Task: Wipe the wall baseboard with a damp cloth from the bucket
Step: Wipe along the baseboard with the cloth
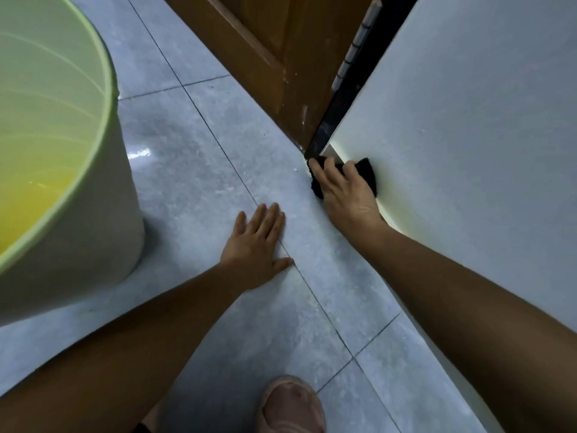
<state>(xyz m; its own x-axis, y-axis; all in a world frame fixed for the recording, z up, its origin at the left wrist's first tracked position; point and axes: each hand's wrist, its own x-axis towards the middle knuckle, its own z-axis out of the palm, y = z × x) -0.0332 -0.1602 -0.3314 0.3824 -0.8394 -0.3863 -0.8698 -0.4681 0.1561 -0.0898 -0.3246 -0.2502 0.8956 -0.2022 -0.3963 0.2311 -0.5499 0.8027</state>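
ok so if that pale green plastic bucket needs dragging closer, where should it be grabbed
Probably the rim of the pale green plastic bucket, on the side nearest the left hand, from above with fingers hooked inside; the right hand grips the black cloth. Its wall is smooth and wide, no handle shows, and yellowish liquid sits inside, so keep it upright.
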